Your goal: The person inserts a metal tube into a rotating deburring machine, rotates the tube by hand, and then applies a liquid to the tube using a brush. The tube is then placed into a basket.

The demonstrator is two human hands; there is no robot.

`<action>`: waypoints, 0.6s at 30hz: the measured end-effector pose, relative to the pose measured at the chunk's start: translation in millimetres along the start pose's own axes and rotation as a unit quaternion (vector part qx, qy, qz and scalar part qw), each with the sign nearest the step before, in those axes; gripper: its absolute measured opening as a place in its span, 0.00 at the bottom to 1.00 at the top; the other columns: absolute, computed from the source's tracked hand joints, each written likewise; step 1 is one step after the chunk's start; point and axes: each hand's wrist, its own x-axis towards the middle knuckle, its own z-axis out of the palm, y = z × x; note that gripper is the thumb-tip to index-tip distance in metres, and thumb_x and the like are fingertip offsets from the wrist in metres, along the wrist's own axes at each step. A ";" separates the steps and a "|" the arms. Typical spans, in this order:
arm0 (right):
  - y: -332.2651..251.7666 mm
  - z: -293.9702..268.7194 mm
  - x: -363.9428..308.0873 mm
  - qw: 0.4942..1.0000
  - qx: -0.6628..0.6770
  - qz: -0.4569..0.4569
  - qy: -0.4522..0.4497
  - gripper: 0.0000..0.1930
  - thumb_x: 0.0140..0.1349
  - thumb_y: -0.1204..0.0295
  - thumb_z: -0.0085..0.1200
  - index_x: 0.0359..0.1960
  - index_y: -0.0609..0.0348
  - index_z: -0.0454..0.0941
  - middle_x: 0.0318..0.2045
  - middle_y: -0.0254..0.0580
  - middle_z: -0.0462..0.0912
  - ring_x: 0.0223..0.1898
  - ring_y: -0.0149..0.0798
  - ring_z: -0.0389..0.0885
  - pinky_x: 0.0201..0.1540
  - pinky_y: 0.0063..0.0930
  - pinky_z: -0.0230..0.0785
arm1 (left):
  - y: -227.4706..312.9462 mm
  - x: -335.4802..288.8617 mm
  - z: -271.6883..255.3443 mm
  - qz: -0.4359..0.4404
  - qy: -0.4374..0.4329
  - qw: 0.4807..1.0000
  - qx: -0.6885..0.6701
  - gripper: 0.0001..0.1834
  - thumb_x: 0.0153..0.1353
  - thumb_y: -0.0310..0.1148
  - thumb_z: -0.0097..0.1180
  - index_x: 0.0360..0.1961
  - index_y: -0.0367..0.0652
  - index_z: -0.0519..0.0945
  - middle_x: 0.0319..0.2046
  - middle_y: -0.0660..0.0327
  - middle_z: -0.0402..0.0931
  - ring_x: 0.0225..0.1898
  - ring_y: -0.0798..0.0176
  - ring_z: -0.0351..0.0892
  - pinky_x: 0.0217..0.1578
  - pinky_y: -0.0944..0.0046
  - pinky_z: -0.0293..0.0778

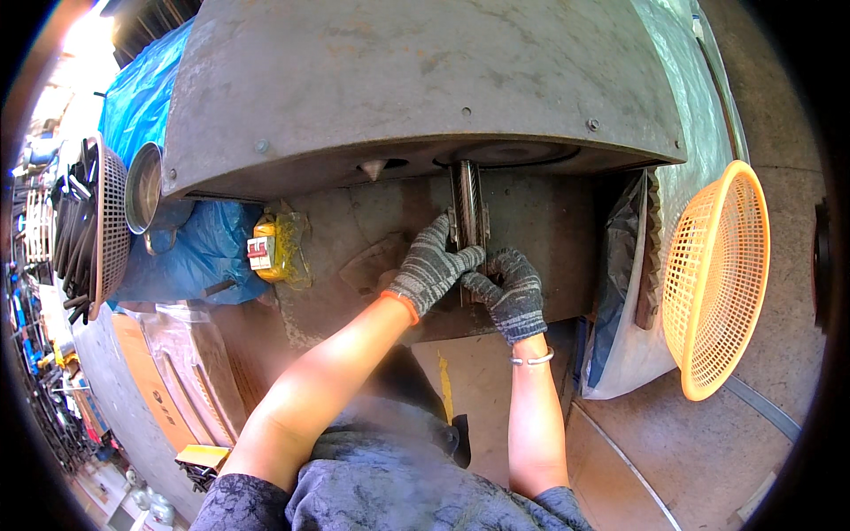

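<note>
A large grey metal machine housing (pixel 416 71) spans the top. Out from under its curved lower edge a narrow, shiny metal bar with slanted ridges (pixel 467 196) runs toward me, between upright side plates. My left hand (pixel 432 265), in a grey striped knit glove with an orange cuff, is closed at the left side of the bar, its thumb reaching across the near end. Close by on the right, my right hand (pixel 511 292), gloved likewise and with a bangle at the wrist, has its fingers curled in a pinch. Whatever lies between the fingers is hidden.
An orange plastic basket (pixel 715 274) stands at right. A yellow switch box with a white breaker (pixel 263 250) sits left of my hands on the machine. Farther left are a metal pan (pixel 143 188), a basket of dark rods (pixel 108 226), blue plastic sheeting (pixel 199 257) and cardboard (pixel 150 376).
</note>
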 end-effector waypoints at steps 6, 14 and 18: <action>-4.8 -1.4 1.0 1.000 -0.005 0.017 -0.010 0.14 0.43 0.64 0.71 0.21 0.61 0.80 0.22 0.48 0.77 0.27 0.47 0.76 0.32 0.40 0.68 | 6.4 -2.0 -2.2 -0.001 -0.003 1.000 0.013 0.27 0.52 0.33 0.66 0.52 0.36 0.73 0.43 0.53 0.79 0.44 0.61 0.77 0.47 0.62 0.72; -8.1 -2.7 3.0 0.999 -0.013 0.040 -0.028 0.16 0.42 0.62 0.71 0.23 0.61 0.81 0.23 0.48 0.78 0.28 0.48 0.76 0.32 0.40 0.69 | 5.1 -0.8 -2.2 -0.024 -0.009 0.999 0.021 0.28 0.53 0.32 0.66 0.54 0.36 0.72 0.45 0.54 0.78 0.46 0.61 0.76 0.49 0.62 0.72; 0.0 -6.5 2.8 0.996 -0.046 -0.069 -0.021 0.14 0.45 0.64 0.70 0.26 0.61 0.82 0.26 0.48 0.79 0.30 0.50 0.77 0.34 0.40 0.70 | 4.1 -0.8 -3.3 -0.001 -0.005 1.000 0.024 0.28 0.53 0.32 0.65 0.54 0.36 0.72 0.45 0.54 0.78 0.46 0.61 0.76 0.51 0.62 0.71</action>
